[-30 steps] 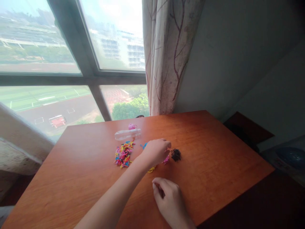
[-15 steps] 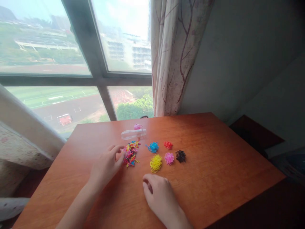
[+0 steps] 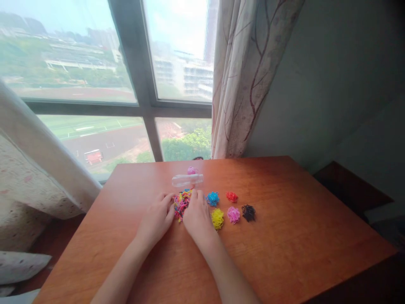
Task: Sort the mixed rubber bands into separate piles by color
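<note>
A mixed pile of small rubber bands [image 3: 182, 204] in several colours lies between my two hands. My left hand [image 3: 159, 214] rests at its left edge, fingers bent, with thumb and forefinger apart and touching the bands. From the right, my right hand [image 3: 198, 215] reaches over the pile's near right side, fingers stretched forward; its fingertips are partly hidden. Right of it lie sorted heaps: blue rubber bands [image 3: 213, 199], yellow rubber bands [image 3: 217, 219], partly covered by the hand, red rubber bands [image 3: 232, 196], pink rubber bands [image 3: 233, 215] and black rubber bands [image 3: 248, 213].
Behind the pile, a clear plastic container [image 3: 187, 180] lies on its side, with a pinkish-purple object [image 3: 192, 170] beyond it. The wooden table [image 3: 284, 236] reaches the window [image 3: 145, 84]. A curtain [image 3: 236, 84] hangs at the back.
My right hand has moved forward and left from the bare tabletop to the mixed pile, and its curled fingers have straightened. My left hand stays at the pile. The view has shifted slightly.
</note>
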